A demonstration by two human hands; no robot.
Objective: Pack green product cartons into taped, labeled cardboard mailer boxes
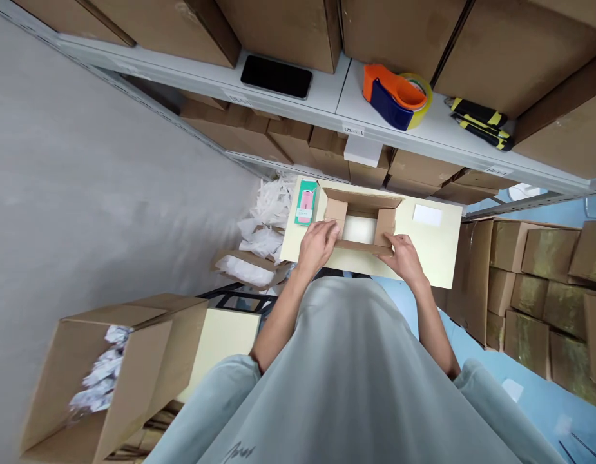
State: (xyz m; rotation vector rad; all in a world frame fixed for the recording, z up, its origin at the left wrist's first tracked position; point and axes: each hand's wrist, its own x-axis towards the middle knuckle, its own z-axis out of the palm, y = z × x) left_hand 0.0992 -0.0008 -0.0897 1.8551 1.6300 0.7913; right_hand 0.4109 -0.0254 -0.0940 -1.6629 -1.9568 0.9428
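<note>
**Both hands on an open carton**

Corrugated brown boxes fill the grey metal shelf ahead of me. Below it, a pale yellow flat surface carries a small cardboard box, flaps up, with something white inside. My left hand curls over its near-left flap; my right hand grips the near-right edge. A green-and-pink packet lies just beside the box. On the shelf sit a black phone and an orange-and-blue tape dispenser.

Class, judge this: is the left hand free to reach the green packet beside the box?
Probably yes. The left hand rests on the box edge, the green packet lies just beyond it, and nothing sits between them.
</note>
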